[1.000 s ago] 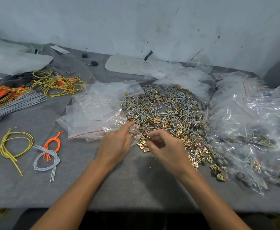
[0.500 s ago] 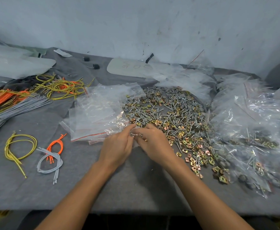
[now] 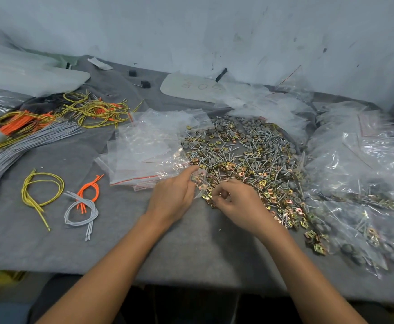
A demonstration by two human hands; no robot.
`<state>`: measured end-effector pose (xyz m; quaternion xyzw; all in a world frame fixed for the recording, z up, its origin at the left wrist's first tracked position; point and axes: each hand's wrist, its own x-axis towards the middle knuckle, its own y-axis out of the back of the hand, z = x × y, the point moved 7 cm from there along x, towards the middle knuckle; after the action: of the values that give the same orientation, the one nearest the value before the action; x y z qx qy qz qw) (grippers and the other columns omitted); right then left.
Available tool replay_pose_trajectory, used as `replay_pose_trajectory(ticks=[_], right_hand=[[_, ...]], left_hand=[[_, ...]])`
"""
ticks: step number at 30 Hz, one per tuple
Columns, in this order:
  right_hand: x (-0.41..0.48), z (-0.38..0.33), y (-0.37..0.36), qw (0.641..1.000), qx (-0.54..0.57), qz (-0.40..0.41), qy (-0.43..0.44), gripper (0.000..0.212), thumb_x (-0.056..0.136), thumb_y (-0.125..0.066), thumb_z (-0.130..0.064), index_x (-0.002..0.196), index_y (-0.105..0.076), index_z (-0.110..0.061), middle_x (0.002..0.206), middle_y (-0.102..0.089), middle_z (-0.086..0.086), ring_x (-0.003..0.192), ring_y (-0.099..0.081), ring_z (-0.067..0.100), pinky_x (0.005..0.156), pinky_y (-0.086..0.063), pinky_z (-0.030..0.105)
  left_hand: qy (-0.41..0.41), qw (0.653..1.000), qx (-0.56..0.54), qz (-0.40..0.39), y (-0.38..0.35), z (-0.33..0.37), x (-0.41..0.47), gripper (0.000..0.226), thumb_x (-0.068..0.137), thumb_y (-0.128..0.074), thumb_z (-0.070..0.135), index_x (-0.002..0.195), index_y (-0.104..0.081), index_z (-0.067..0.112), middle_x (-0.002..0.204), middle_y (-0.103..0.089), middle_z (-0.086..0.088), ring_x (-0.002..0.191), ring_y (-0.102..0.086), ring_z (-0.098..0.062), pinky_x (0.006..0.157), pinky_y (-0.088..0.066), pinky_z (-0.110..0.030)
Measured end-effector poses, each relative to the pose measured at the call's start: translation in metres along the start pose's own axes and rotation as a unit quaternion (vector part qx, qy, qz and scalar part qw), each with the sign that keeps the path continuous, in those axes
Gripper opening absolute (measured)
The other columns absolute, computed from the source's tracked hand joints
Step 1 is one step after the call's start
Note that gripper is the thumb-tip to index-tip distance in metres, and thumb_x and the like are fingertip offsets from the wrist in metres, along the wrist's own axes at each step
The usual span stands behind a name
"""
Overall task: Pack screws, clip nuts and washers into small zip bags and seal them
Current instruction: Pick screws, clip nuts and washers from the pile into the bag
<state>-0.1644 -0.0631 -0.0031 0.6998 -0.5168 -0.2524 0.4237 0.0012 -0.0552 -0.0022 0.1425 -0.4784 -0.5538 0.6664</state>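
Note:
A wide heap of screws, brass-coloured clip nuts and grey washers [image 3: 245,155] covers the grey mat in the middle. My left hand [image 3: 172,199] pinches a small clear zip bag [image 3: 199,183] at the heap's near left edge. My right hand [image 3: 235,202] is just right of the bag, fingers curled and pinching small clip nuts beside the bag's mouth. A stack of empty zip bags [image 3: 149,148] lies left of the heap. Filled bags [image 3: 366,197] pile up on the right.
Bundles of grey, orange and yellow wires [image 3: 27,132] lie at the left, with small looped wire sets [image 3: 81,202] nearer me. A white labelled board [image 3: 191,87] leans at the back by the wall. The mat's front edge [image 3: 191,279] runs below my forearms.
The hands came together at the bag half a second ago; now my right hand has drawn slightly down and right, fingers working clip nuts at the bag's opening. The view has shifted a little.

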Motion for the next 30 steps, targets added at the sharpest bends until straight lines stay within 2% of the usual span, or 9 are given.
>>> replay_pose_trajectory(ticks=[5, 13, 16, 20, 22, 24, 27, 30], right_hand=[[-0.005, 0.001, -0.006, 0.997, -0.057, -0.054, -0.007, 0.005, 0.091, -0.065, -0.037, 0.095, -0.066, -0.033, 0.096, -0.053, -0.012, 0.09, -0.056, 0.011, 0.08, -0.05, 0.035], [-0.01, 0.001, -0.006, 0.997, -0.036, -0.064, 0.005, 0.008, 0.093, -0.067, -0.025, 0.094, -0.059, -0.028, 0.097, -0.054, -0.012, 0.091, -0.056, 0.011, 0.086, -0.05, 0.038], [-0.011, 0.002, -0.005, 0.999, -0.023, -0.045, 0.003, 0.01, 0.094, -0.065, -0.027, 0.095, -0.055, -0.029, 0.093, -0.06, -0.013, 0.087, -0.056, 0.009, 0.082, -0.049, 0.036], [-0.013, 0.003, 0.001, 0.996, 0.089, 0.005, -0.017, 0.01, 0.095, -0.066, -0.025, 0.093, -0.058, -0.031, 0.082, -0.063, -0.013, 0.073, -0.057, 0.003, 0.066, -0.043, 0.021], [-0.012, 0.0, 0.002, 0.985, 0.166, 0.028, -0.027, 0.01, 0.095, -0.068, -0.02, 0.094, -0.063, -0.029, 0.08, -0.066, -0.015, 0.072, -0.059, 0.0, 0.065, -0.041, 0.014], [-0.011, -0.005, 0.002, 0.971, 0.235, 0.041, -0.03, 0.011, 0.094, -0.069, -0.013, 0.096, -0.066, -0.024, 0.081, -0.067, -0.011, 0.074, -0.06, -0.001, 0.07, -0.043, 0.014], [-0.012, -0.011, 0.004, 0.938, 0.342, 0.049, -0.022, 0.015, 0.095, -0.067, -0.006, 0.102, -0.069, -0.019, 0.086, -0.07, -0.004, 0.08, -0.064, 0.007, 0.074, -0.051, 0.019], [-0.019, -0.019, 0.01, 0.922, 0.38, 0.072, 0.01, 0.028, 0.094, -0.068, -0.004, 0.111, -0.071, -0.026, 0.098, -0.075, -0.006, 0.091, -0.069, 0.006, 0.081, -0.054, 0.02]], left_hand=[[-0.005, 1.0, 0.0, -0.001, 0.0, 0.001, 0.001, 0.051, 0.093, -0.034, 0.029, 0.138, -0.058, 0.02, 0.085, -0.074, -0.014, 0.076, -0.066, -0.038, 0.065, -0.047, -0.042], [-0.004, 1.0, 0.006, 0.001, 0.0, 0.0, 0.001, 0.049, 0.094, -0.037, 0.027, 0.137, -0.058, 0.021, 0.086, -0.074, -0.015, 0.079, -0.066, -0.04, 0.066, -0.046, -0.043], [-0.006, 1.0, 0.007, 0.005, -0.001, 0.0, 0.001, 0.048, 0.094, -0.037, 0.026, 0.137, -0.059, 0.02, 0.086, -0.074, -0.015, 0.078, -0.066, -0.04, 0.065, -0.046, -0.043], [-0.008, 1.0, 0.007, 0.005, -0.002, -0.001, 0.001, 0.047, 0.094, -0.038, 0.027, 0.136, -0.058, 0.021, 0.088, -0.075, -0.014, 0.08, -0.067, -0.04, 0.066, -0.046, -0.043], [-0.005, 1.0, 0.003, 0.006, -0.002, -0.002, 0.001, 0.051, 0.094, -0.033, 0.031, 0.137, -0.058, 0.022, 0.091, -0.075, -0.015, 0.083, -0.067, -0.041, 0.069, -0.047, -0.044], [-0.005, 1.0, 0.001, 0.008, -0.001, -0.002, 0.001, 0.059, 0.091, -0.026, 0.038, 0.137, -0.058, 0.022, 0.093, -0.075, -0.015, 0.085, -0.067, -0.041, 0.071, -0.048, -0.045], [-0.005, 1.0, -0.003, 0.007, -0.001, -0.002, 0.001, 0.064, 0.089, -0.021, 0.042, 0.138, -0.057, 0.022, 0.096, -0.075, -0.015, 0.087, -0.067, -0.041, 0.072, -0.049, -0.045], [-0.007, 1.0, -0.003, 0.009, -0.001, -0.001, 0.001, 0.064, 0.089, -0.021, 0.042, 0.138, -0.057, 0.022, 0.095, -0.075, -0.015, 0.086, -0.067, -0.042, 0.071, -0.049, -0.046]])
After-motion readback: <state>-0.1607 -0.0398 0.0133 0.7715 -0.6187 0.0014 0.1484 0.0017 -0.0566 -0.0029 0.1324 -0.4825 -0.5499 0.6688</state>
